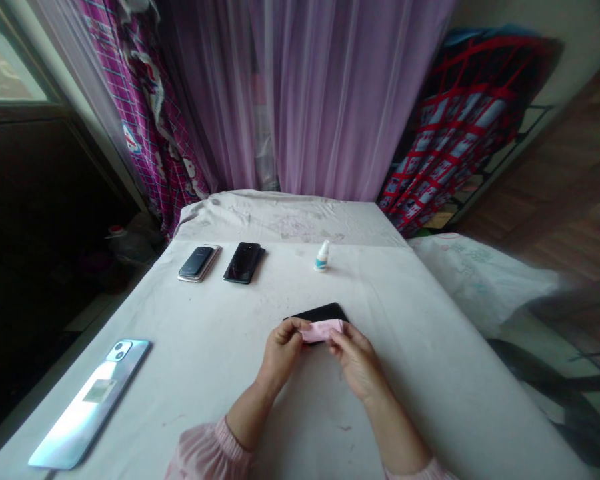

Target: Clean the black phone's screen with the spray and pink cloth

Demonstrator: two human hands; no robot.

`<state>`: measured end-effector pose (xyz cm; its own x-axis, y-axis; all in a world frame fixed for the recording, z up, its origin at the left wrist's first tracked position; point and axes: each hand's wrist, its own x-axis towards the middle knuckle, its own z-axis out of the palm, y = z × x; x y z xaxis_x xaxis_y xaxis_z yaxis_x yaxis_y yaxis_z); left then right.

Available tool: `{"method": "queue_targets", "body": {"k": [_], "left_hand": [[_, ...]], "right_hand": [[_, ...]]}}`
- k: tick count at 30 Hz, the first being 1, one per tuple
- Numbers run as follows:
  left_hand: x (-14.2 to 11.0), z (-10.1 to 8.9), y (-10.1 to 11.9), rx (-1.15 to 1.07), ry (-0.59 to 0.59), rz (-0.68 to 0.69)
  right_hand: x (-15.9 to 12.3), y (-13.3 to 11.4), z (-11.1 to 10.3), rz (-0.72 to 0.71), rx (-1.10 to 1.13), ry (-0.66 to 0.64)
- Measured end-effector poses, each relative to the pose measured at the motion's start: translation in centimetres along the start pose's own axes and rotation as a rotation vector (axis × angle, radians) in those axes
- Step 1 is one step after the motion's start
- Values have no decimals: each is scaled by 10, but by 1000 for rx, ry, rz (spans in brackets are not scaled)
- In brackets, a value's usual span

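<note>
A small folded pink cloth [322, 330] is stretched between my two hands. My left hand [285, 350] pinches its left end between thumb and fingers. At the other end, my right hand [357, 357] grips it the same way. Just behind and partly under the cloth lies a black phone [325, 312] on the white-covered table [205, 387]; my hands and the cloth hide its near part. Whether the cloth touches the phone, I cannot tell. Beyond the phone a small white spray bottle [322, 257] with a teal label stands upright.
At the back left lie two stacks of phones, one with a dark phone [199, 261] on top, the other with a black phone [243, 262]. A shiny light-blue phone [93, 403] rests face down at the front left. Purple curtains [330, 100] hang behind the table.
</note>
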<state>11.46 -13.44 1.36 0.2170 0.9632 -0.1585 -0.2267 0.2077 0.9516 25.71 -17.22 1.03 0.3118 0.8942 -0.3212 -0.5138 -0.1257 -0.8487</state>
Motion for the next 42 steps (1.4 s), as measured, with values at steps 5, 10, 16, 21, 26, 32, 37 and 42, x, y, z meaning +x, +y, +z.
{"method": "queue_targets", "body": {"k": [5,10,16,21,26,32,37,42], "left_hand": [[0,-7,6,15,-62,-34],[7,-8,1,141,-157,71],[6,-13,-1,294,-218,162],[15,-39,5,704,14,321],[19,-59,4,969,31,403],[13,-60,-6,1420,-131,420],[13,-58,-3,1460,-160,420],[13,-58,-4,1449,-167,422]], "right_hand": [[3,-3,-5,-139,-102,12],[-1,-5,-4,-168,-290,-57],[-9,-5,-10,-260,-593,-251],[11,-13,-27,-595,-800,-77],[45,-25,-36,-963,-1190,143],[59,-7,-30,-981,-1501,-1],[53,1,-30,-901,-1599,15],[42,1,-18,-873,-1680,19]]}}
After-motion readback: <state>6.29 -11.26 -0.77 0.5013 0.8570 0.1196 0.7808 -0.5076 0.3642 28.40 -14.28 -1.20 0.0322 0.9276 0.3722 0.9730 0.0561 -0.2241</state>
